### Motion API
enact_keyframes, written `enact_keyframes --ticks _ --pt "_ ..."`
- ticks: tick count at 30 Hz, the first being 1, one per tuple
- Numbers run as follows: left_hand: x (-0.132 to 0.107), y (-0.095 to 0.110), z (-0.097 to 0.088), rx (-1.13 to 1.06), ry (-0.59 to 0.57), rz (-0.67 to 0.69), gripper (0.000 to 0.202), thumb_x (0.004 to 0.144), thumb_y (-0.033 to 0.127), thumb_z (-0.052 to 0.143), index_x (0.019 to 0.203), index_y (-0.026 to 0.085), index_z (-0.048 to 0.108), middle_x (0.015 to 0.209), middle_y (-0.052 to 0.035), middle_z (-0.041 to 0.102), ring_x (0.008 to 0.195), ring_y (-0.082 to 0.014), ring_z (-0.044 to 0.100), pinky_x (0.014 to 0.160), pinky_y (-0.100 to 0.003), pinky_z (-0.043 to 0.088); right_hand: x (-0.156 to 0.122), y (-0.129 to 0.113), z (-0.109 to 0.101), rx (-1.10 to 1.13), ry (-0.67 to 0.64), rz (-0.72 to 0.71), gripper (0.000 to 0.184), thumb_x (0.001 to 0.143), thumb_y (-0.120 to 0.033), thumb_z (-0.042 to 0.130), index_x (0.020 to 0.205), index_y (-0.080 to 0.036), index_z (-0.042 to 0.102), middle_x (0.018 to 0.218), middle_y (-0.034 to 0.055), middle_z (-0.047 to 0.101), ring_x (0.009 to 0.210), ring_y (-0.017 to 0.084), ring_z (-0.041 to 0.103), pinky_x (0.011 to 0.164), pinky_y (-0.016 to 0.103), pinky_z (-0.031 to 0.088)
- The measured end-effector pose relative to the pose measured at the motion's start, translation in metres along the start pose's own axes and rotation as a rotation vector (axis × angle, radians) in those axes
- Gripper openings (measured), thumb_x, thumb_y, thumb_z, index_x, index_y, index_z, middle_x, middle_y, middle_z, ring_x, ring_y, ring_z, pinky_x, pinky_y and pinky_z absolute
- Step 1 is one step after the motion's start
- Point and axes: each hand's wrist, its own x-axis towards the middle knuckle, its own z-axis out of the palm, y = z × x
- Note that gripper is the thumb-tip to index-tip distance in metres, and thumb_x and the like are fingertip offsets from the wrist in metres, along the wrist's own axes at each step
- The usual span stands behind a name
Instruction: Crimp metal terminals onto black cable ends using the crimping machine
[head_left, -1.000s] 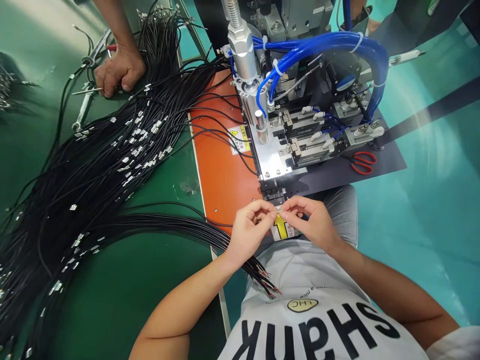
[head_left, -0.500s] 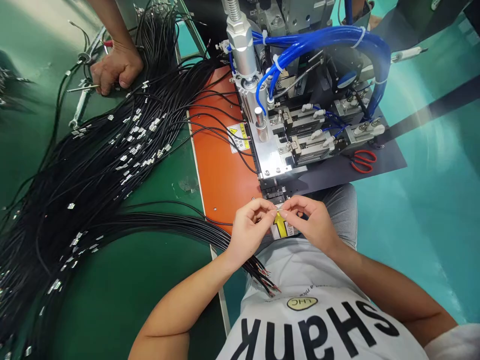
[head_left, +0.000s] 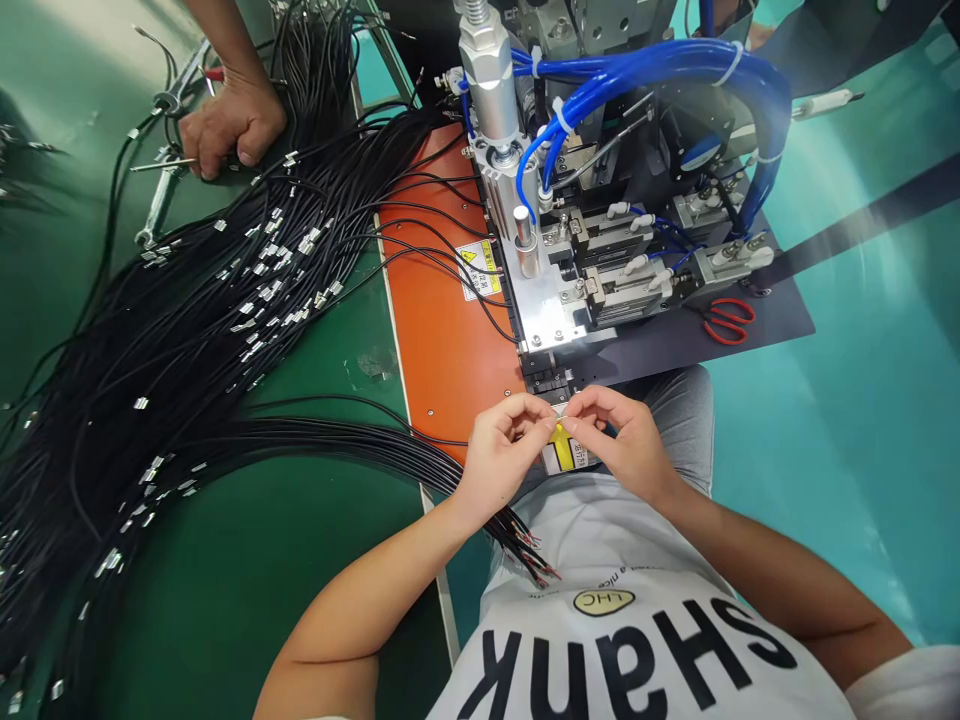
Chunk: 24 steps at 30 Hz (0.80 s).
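Tiny pale part (head_left: pixel 559 412) sits pinched from both sides by the fingertips of left hand (head_left: pixel 499 445) and right hand (head_left: pixel 626 440), just before the machine's front block (head_left: pixel 551 382). A two-sided grip looks meant to steady something so small; black cables (head_left: pixel 360 445) trail under the left wrist.

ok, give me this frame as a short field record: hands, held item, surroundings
left: left hand pinches small pale part, too small to identify
right: right hand pinches the same part
ahead: grey metal machine with blue hoses, on orange plate
table: black cable bundle with metal clips on green table
tool: red-handled scissors on dark mat, beside machine
other: co-worker's hand at far left, beside the cables
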Motion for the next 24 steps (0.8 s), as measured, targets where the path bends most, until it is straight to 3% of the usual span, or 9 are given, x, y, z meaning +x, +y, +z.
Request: enact_keyframes --ticks 7,13,24 --pt "0.0 0.0008 0.0 -0.004 0.005 -0.023 0.023 0.084 0.037 0.069 0.083 0.015 0.063 0.076 0.001 0.059 0.059 -0.0066 0.051 0.054 -0.018 0.046 -0.0001 0.0035 -0.0052 0.05 0.008 0.008 0.007 0.09 -0.028 0.062 0.089 -0.021 0.063 0.074 -0.0026 0.06 0.063 0.012 0.052 0.061 0.027 0.041" --pt "0.0006 -0.0007 -0.0007 0.005 -0.011 -0.022 0.023 0.085 0.037 0.068 0.082 0.014 0.063 0.073 0.0011 0.058 0.058 -0.0064 0.05 0.054 -0.018 0.045 0.0022 -0.0001 -0.0082 -0.091 -0.013 -0.162 0.014 0.091 -0.024 0.061 0.097 -0.023 0.073 0.094 0.0026 0.067 0.075 0.014 0.058 0.066 0.029 0.045" --pt "-0.0001 0.0012 -0.0016 0.023 -0.014 -0.011 0.021 0.085 0.035 0.068 0.082 0.015 0.063 0.068 0.0025 0.055 0.056 -0.0066 0.049 0.052 -0.019 0.042 0.0028 0.0034 -0.0011 -0.152 0.097 -0.286 0.006 0.085 -0.023 0.071 0.088 -0.024 0.076 0.085 0.0023 0.069 0.077 0.016 0.062 0.063 0.029 0.047"
